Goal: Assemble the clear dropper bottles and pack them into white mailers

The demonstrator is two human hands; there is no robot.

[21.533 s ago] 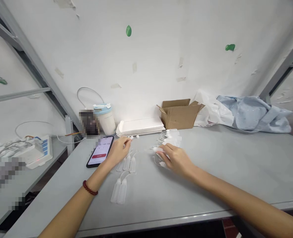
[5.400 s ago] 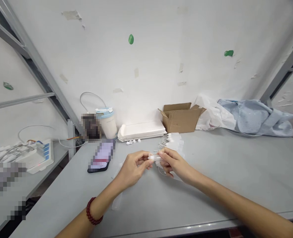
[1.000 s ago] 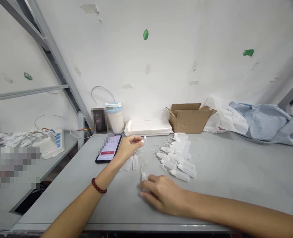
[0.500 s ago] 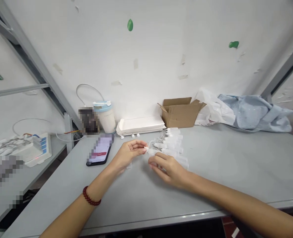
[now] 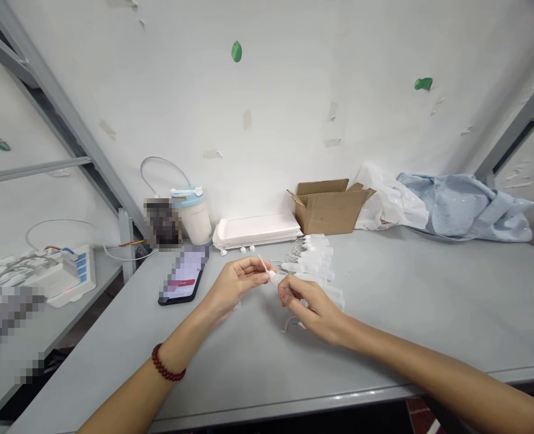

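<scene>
The small bottle [image 5: 275, 277] is held near the middle of the frame, its body mostly covered by the right hand [image 5: 310, 301], whose grip is closed around it. Its white tip [image 5: 271, 274] is pinched between finger and thumb of the left hand [image 5: 240, 282], and a thin tube [image 5: 263, 263] is seen slanting upward from there. How firmly the tip is seated cannot be told.

If the tip is pressed or turned off-axis, it could be slipped from the fingers, or the tube could be kinked by a brushing fingertip. If the body is squeezed too hard, the neck may be pushed out of line. Below the right hand a bent tube [image 5: 285, 327] is seen lying, which could be caught by the fingers. The bottle cluster [image 5: 314, 258] just beyond could be disordered by a careless knuckle, and the loose caps [image 5: 243, 249] could be set rolling if they are nudged.

Sideways room is offered by the grey surface [image 5: 407, 289] at the right of the frame. Travel is limited toward upper centre by the white stack [image 5: 258, 230] and cardboard box [image 5: 328, 212], and at left by the phone [image 5: 183, 283]. The front edge [image 5: 339, 398] is crossed by both forearms at the bottom.
</scene>
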